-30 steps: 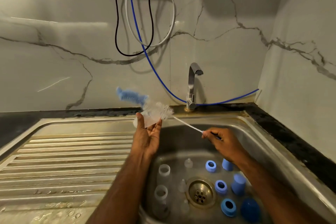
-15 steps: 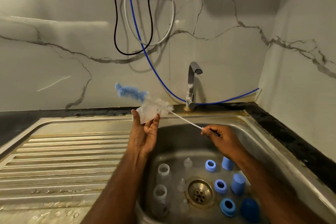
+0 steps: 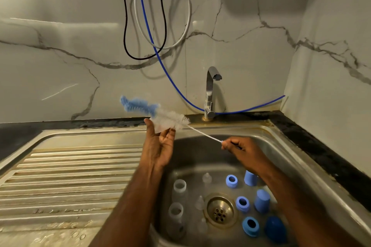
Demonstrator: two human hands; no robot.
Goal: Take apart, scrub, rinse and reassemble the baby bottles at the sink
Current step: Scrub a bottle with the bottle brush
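Left hand (image 3: 159, 147) raised over the sink's (image 3: 267, 136) left rim, palm up, thumb and fingertips pinching a small clear bottle part (image 3: 160, 125); which part it is cannot be told. The bottle brush (image 3: 160, 113) passes through or against it: white bristles at the part, blue tip beyond, pointing up-left toward the wall. Right hand (image 3: 244, 151) over the basin, fingers curled round the end of the brush's thin white twisted-wire handle (image 3: 204, 133). Both grips tight on what they hold. In the basin, left of the drain (image 3: 219, 209): two clear bottles (image 3: 177, 202) standing mouth up, and three small clear teats (image 3: 206, 178) close by. Right of the drain: three blue collar rings (image 3: 243, 203), two pale blue caps (image 3: 262, 199) standing, one darker blue dome (image 3: 275, 228) at the near right. Ribbed steel drainboard (image 3: 70, 176) to the left, wet near the front. Chrome tap (image 3: 210, 92) behind the basin, no water running. Dark worktop (image 3: 321, 152) edging the sink. Black, white and blue cables (image 3: 144, 26) hang on the marbled wall. No writing or brand legible on anything.
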